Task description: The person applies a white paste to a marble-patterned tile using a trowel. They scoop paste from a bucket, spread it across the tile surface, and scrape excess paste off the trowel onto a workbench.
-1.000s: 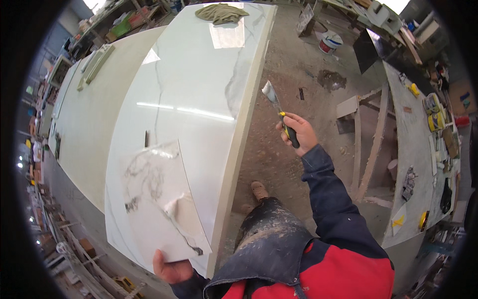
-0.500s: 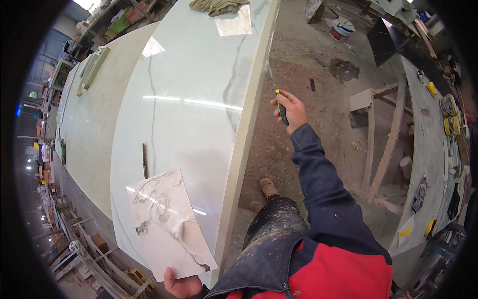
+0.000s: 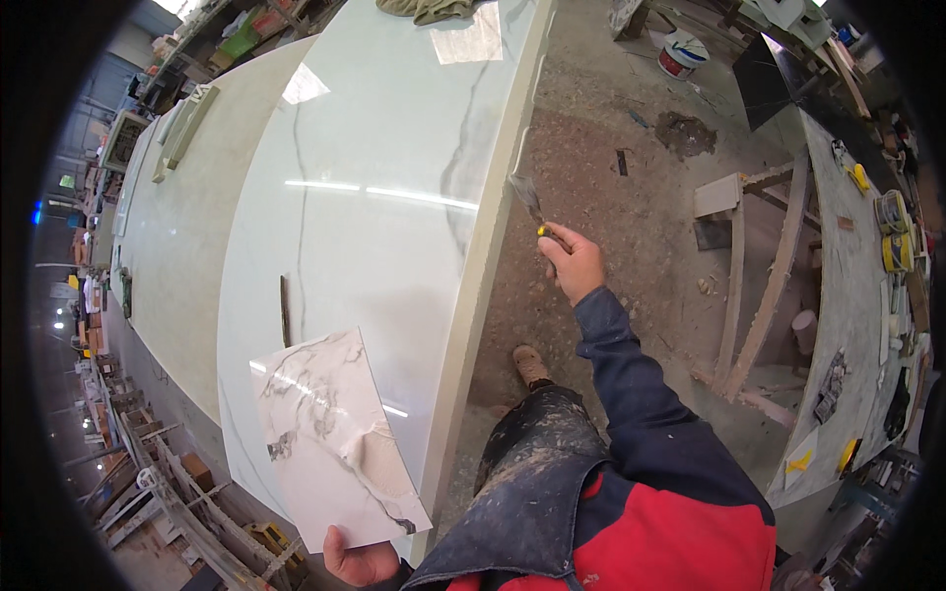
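Observation:
My left hand point(image 3: 360, 561) grips the near corner of a white marble-patterned tile point(image 3: 313, 414) held above the slab. A dab of pale paste point(image 3: 382, 463) sits on the tile. My right hand point(image 3: 578, 266) is closed around a putty knife point(image 3: 528, 197) with a yellow-and-black handle. Its blade is at the long edge point(image 3: 492, 212) of a large white, grey-veined slab point(image 3: 379, 261), and appears to touch it. A whitish streak of paste point(image 3: 522, 150) shows on that edge just beyond the blade.
A thin dark strip point(image 3: 286, 310) and a crumpled olive cloth point(image 3: 429, 8) lie on the slab. Beyond it, to the left, is a beige slab point(image 3: 212, 207). On the floor at right stand a white bucket point(image 3: 682, 55) and a wooden frame point(image 3: 769, 281) under another worktop point(image 3: 847, 295).
My right hand has drawn the putty knife toward me along the slab's edge, and the blade has tilted. The left hand and tile have hardly moved.

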`<act>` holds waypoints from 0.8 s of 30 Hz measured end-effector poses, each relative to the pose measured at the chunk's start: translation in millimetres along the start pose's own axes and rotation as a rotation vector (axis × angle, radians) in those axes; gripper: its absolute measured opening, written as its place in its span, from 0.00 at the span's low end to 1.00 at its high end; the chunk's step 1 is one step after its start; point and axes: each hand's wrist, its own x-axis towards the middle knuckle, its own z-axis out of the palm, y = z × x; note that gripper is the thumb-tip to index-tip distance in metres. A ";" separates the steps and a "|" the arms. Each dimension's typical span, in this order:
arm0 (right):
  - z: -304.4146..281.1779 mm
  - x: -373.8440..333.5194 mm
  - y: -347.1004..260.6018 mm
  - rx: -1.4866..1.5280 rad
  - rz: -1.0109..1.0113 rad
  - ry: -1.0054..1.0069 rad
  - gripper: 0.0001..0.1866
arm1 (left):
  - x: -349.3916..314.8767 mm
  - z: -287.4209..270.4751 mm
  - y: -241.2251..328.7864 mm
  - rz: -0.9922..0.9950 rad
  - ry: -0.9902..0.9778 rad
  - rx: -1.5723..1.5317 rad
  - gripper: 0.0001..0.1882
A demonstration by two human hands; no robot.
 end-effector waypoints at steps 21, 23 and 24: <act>15.6 -130.5 35.5 0.624 0.039 -0.187 0.19 | -48.1 -99.8 28.3 -0.036 -0.021 -0.125 0.34; 25.3 -131.9 37.1 0.578 0.024 -0.144 0.20 | -56.5 -105.6 29.5 -0.017 0.015 -0.120 0.34; 30.2 -128.5 39.3 0.557 0.006 -0.133 0.20 | -57.1 -106.6 30.0 -0.006 0.031 -0.114 0.33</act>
